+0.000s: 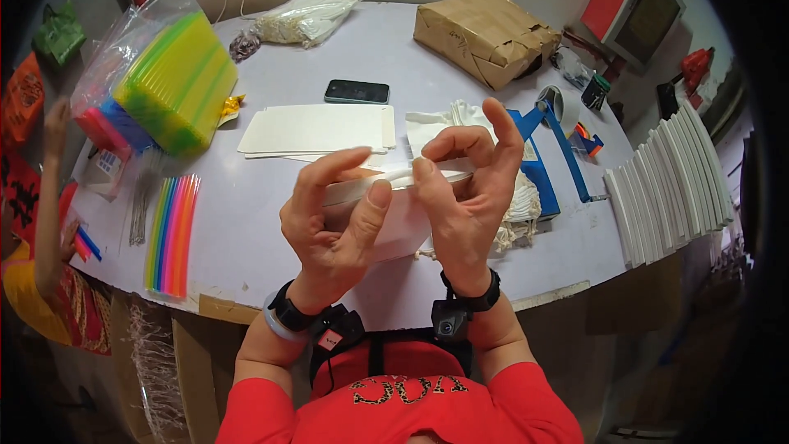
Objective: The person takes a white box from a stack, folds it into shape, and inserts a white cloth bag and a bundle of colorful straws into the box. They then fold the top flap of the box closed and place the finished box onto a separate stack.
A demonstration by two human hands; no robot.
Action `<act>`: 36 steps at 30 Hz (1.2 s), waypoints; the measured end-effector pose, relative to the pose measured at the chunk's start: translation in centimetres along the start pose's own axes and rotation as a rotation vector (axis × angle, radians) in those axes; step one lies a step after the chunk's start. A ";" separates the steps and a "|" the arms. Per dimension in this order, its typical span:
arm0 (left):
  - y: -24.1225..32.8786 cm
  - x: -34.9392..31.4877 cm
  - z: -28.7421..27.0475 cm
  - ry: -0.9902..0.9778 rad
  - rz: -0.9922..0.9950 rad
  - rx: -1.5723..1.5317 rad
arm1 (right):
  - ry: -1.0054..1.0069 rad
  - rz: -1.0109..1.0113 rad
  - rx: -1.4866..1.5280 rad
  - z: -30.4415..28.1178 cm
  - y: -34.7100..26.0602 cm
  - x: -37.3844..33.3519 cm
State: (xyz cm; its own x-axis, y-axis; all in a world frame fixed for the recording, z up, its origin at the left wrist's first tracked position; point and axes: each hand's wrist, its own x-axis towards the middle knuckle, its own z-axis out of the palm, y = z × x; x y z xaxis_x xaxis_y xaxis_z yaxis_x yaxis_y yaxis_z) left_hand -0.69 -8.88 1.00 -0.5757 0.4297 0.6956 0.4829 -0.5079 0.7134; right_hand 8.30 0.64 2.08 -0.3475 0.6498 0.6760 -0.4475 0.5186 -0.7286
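Observation:
A white carton (393, 233) is held up in front of me over the near side of the table, its narrow end toward the top. My left hand (333, 226) grips its left side, with the thumb at the end edge and the fingers curled behind. My right hand (468, 197) holds the right side. Its thumb presses at the end flap, and its index finger sticks up. Whether anything is inside the carton is hidden. Just beyond lies a pile of flat white cartons (312, 129). White cloth drawstring pouches (519, 212) lie by my right hand.
A blue tape dispenser (542, 173) stands at right, near a row of white boxes (670, 189). Coloured straws (173, 234) and a bag of yellow-green straws (181, 82) are at left. A phone (357, 91) and brown parcel (485, 37) lie farther back. Another person's arm (51, 197) shows far left.

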 end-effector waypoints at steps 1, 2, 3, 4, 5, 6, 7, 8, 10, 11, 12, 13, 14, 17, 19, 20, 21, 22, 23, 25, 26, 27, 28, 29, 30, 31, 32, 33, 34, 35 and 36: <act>0.4 -0.1 0.1 0.020 0.011 0.004 | 0.010 0.034 -0.017 -0.1 -0.2 0.1; 0.7 -0.3 0.2 0.040 0.022 0.008 | 0.020 0.069 -0.035 -0.1 -0.3 0.2; 0.8 -0.4 0.2 0.040 0.026 0.005 | 0.030 0.098 -0.050 -0.2 -0.4 0.4; 0.9 -0.6 0.2 0.035 0.019 0.008 | 0.030 0.094 -0.052 -0.5 -0.3 0.6; 0.9 -0.8 0.2 0.030 0.011 0.009 | 0.056 -0.045 -0.107 -1.1 0.0 0.6; 0.9 -1.0 0.2 0.025 0.001 0.010 | 0.081 -0.182 -0.162 -1.8 0.3 0.6; 0.7 -1.1 0.2 0.024 -0.001 0.005 | 0.106 -0.318 -0.219 -2.3 0.4 0.5; 0.5 -1.1 -0.2 0.015 0.060 0.063 | 0.100 -0.312 -0.209 -2.3 -0.1 0.6; 0.1 -0.8 -0.7 -0.012 0.173 0.175 | -0.236 -0.574 -0.636 -2.2 -2.7 1.0; -0.2 -0.7 -0.8 -0.019 0.151 0.172 | -0.412 -0.686 -0.859 -2.3 -3.5 0.8; -0.4 -0.4 -0.9 -0.037 0.129 0.145 | -0.418 -0.662 -0.863 -2.3 -3.7 1.0; -0.4 -0.1 -1.0 -0.055 0.107 0.120 | -0.476 -0.593 -0.832 -2.3 -3.8 1.6; -0.5 0.0 -1.2 -0.074 0.089 0.095 | -0.529 -0.526 -0.799 -2.3 -3.6 2.5; -0.7 0.3 -1.8 -0.164 -0.095 -0.096 | -0.621 -0.398 -0.736 -2.9 -2.5 3.6; -0.7 0.3 -1.2 -0.205 -0.192 -0.142 | -0.695 -0.322 -0.738 -4.5 -3.2 4.3; -1.7 -0.5 -0.7 -0.218 -0.198 -0.107 | -0.677 -0.282 -0.676 -5.1 -3.0 4.2; -2.6 -1.2 -0.8 -0.213 -0.168 -0.005 | -0.650 -0.249 -0.619 -5.3 -2.4 4.1; -3.7 -1.4 -1.8 -0.206 -0.116 0.093 | -0.520 -0.309 -0.549 -5.1 -1.8 4.0; -4.5 -2.1 -2.8 -0.093 -0.167 0.118 | -0.393 -0.372 -0.490 -5.6 -1.4 3.5; -7.6 -2.0 -5.6 0.036 -0.030 0.228 | -0.240 -0.320 -0.443 -7.9 -0.8 1.2; -7.4 -1.0 -5.7 0.070 -0.064 0.121 | -0.214 -0.264 -0.492 -9.6 0.0 -0.5; -5.8 0.0 -5.4 0.102 -0.119 0.015 | -0.190 -0.197 -0.539 -11.4 0.0 -2.4; -3.6 1.1 -5.3 0.145 -0.177 -0.074 | -0.245 0.032 -0.458 -12.3 -0.7 -4.1; -2.2 2.1 -4.8 0.188 -0.244 -0.156 | -0.292 0.263 -0.360 -13.2 -1.2 -5.5; -0.6 2.9 -4.7 0.261 -0.292 -0.217 | -0.276 0.235 -0.374 -13.3 -2.2 -6.1; -1.2 3.5 -3.4 0.235 -0.290 -0.247 | -0.222 0.319 -0.158 -13.7 -2.8 -7.0; -2.1 4.0 -1.6 0.188 -0.307 -0.343 | -0.173 0.396 0.063 -14.2 -3.4 -7.7; -2.9 4.6 0.6 0.143 -0.322 -0.438 | -0.125 0.464 0.289 -15.0 -4.0 -8.0; -3.1 5.1 2.4 0.100 -0.338 -0.530 | -0.112 0.451 0.270 -16.0 -4.9 -8.0; -2.6 5.2 4.5 0.079 -0.339 -0.554 | 0.041 0.408 0.237 -17.5 -6.1 -7.7; -1.4 4.8 6.8 -0.065 -0.398 -0.646 | 0.186 0.360 0.206 -19.3 -7.3 -7.2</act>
State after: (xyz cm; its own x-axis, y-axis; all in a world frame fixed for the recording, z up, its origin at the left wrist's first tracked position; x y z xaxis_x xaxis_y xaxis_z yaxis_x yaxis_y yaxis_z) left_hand 0.37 -1.04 3.96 -0.5757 0.7050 0.4143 -0.2468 -0.6328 0.7339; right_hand 29.95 2.88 0.35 -0.3654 0.8673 0.3380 -0.4865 0.1317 -0.8637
